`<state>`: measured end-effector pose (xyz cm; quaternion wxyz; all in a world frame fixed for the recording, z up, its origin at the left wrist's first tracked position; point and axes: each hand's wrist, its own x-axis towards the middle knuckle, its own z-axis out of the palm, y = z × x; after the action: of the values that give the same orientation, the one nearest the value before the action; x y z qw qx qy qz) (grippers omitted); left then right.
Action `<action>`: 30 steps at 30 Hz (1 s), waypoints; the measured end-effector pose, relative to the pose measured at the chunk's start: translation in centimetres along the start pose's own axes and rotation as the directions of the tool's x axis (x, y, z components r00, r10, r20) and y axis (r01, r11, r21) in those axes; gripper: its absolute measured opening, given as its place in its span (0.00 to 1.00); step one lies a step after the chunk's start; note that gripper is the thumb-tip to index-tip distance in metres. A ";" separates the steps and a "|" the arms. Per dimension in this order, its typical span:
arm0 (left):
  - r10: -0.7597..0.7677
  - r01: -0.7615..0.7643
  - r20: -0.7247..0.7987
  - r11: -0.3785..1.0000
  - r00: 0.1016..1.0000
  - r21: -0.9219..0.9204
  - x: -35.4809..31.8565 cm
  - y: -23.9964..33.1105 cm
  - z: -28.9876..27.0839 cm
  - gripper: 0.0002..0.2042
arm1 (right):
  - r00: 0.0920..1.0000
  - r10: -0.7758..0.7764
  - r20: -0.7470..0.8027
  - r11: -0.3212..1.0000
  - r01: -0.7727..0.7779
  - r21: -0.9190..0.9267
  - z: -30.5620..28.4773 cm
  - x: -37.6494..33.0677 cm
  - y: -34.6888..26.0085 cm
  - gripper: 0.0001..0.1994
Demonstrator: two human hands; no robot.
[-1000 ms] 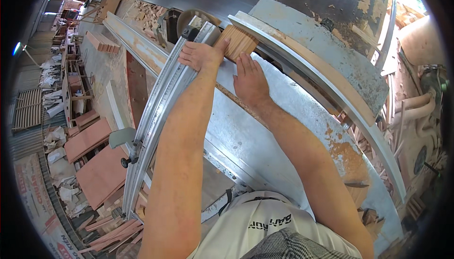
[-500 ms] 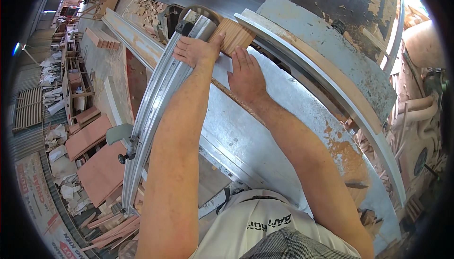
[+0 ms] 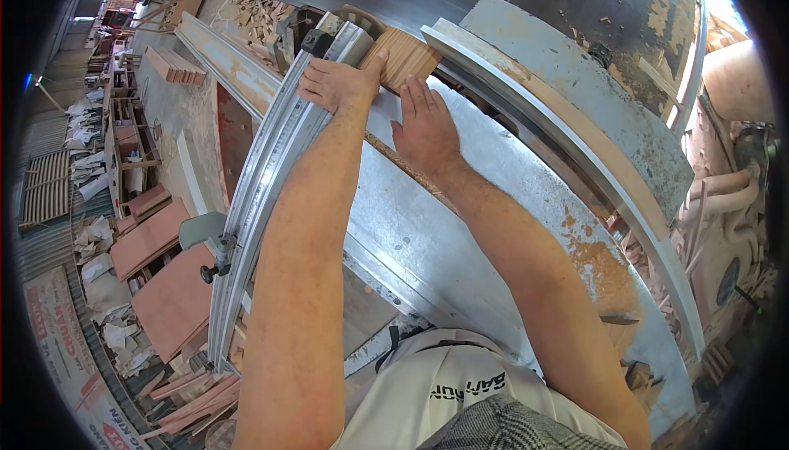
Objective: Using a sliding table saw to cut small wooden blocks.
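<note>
The fingers of the left hand (image 3: 337, 84) are lying spread and nearly flat, the thumb stretching toward two o'clock and touching the near edge of the wooden block (image 3: 404, 57); nothing is being gripped, the palm is pressing on the grooved aluminium fence rail (image 3: 263, 179). The right hand (image 3: 423, 125) is resting flat with its fingers together and straight, the tips pointing to twelve o'clock and touching the block's near edge; it is not closing round anything either. The block, pale with fine grain lines, is lying flat on the metal saw table (image 3: 460, 236), at one o'clock from the left hand and at twelve o'clock from the right. A thin brown wooden strip (image 3: 407, 172) is running out from under the right wrist toward five o'clock. At three o'clock from the block a curved grey guard (image 3: 575, 133) is arching across the table. Reddish boards (image 3: 168, 286) are lying on the floor at eight o'clock.
</note>
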<state>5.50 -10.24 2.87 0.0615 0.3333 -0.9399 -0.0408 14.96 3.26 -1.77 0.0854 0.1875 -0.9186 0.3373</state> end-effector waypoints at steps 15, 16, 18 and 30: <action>-0.003 0.003 -0.017 1.000 1.000 0.000 2.7 -0.3 0.7 0.67 | 1.000 -0.003 0.015 0.999 0.004 -0.044 1.5 2.2 -0.3 0.35; -0.008 0.008 -0.015 1.000 1.000 0.006 3.0 -0.4 0.8 0.68 | 1.000 -0.005 0.015 0.999 0.006 -0.045 1.6 2.3 -0.3 0.35; -0.018 0.018 -0.012 1.000 1.000 0.020 3.4 -0.6 0.9 0.69 | 1.000 -0.006 0.017 0.999 0.007 -0.049 1.8 2.5 -0.5 0.34; -0.017 0.019 -0.046 0.998 0.999 0.053 5.4 -1.0 2.1 0.72 | 1.000 -0.005 0.018 1.000 0.005 -0.018 2.6 3.8 -0.5 0.32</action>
<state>1.62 -14.32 1.11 0.0735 0.3441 -0.9360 -0.0088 11.66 0.08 -2.39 0.0795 0.1921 -0.9219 0.3270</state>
